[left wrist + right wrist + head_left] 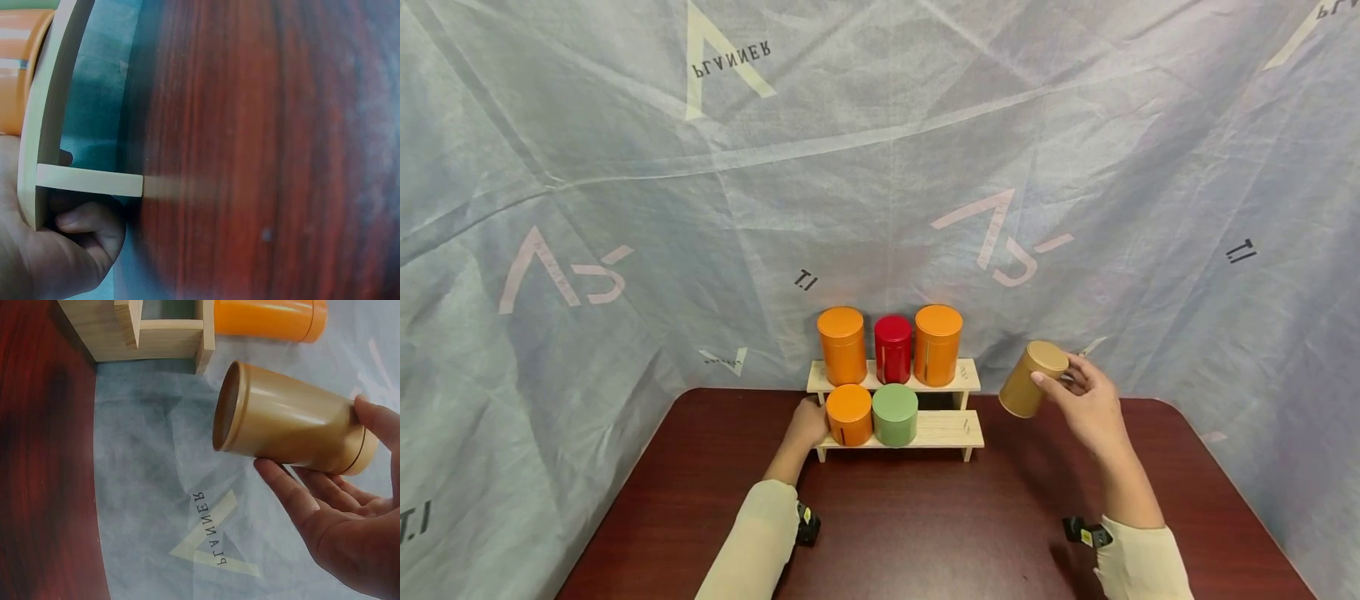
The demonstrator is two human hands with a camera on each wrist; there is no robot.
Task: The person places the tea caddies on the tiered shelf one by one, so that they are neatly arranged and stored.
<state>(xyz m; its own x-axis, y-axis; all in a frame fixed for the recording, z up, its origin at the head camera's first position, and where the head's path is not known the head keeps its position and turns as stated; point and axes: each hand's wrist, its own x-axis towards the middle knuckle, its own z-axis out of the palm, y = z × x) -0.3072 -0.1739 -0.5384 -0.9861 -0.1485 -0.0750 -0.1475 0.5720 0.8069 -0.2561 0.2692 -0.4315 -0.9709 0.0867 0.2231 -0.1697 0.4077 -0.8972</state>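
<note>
A gold canister tilts in the air to the right of a two-tier wooden stand. My right hand holds it near its lid end, thumb on one side and fingers on the other; its round base faces the stand in the right wrist view. At the stand's left end, my left hand grips the lower shelf, fingers curled under the board by a short leg. On that shelf, a short orange canister stands nearest this hand, beside a green canister.
The upper tier carries a tall orange canister at left, a red canister in the middle and another tall orange canister at right. A dark red wooden table lies underneath. Grey printed cloth hangs behind and at the sides.
</note>
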